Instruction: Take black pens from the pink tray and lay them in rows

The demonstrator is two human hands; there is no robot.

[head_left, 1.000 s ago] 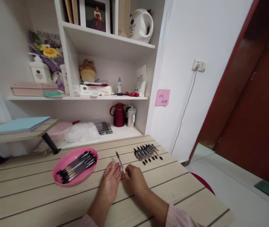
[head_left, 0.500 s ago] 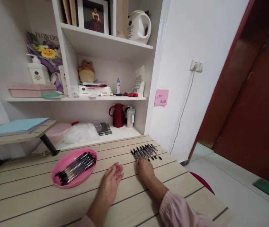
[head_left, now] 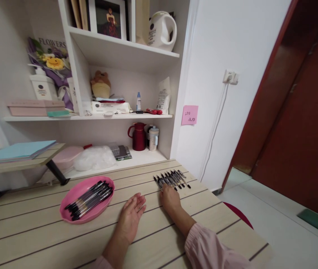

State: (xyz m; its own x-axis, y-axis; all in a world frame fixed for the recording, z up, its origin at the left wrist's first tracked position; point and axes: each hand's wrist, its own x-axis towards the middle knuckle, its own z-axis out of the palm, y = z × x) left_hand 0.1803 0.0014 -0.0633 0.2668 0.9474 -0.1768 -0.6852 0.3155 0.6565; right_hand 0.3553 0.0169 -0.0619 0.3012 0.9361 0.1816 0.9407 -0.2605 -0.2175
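Several clear pens with black caps (head_left: pixel 176 179) lie side by side in a row on the wood-striped table. My right hand (head_left: pixel 171 198) is at the near left end of that row, its fingers curled closed over the end of a pen. The fingertips are partly hidden by the hand itself. My left hand (head_left: pixel 132 216) rests palm-up, fingers loosely apart and nothing in it, between the row and a pink dish (head_left: pixel 71 195). A bundle of similar pens (head_left: pixel 91 200) lies slanted inside the dish.
A small raised stand (head_left: pixel 41 160) with blue paper (head_left: pixel 16 151) is at the left. Behind the table, shelves hold a red jug (head_left: pixel 139 137), a pale cup (head_left: pixel 153 139) and a white plastic bag (head_left: pixel 94 158). A pink note (head_left: pixel 189 114) is stuck on the wall.
The view has shifted very slightly. My right hand stays at the left end of the pen row, and my left hand keeps its place.
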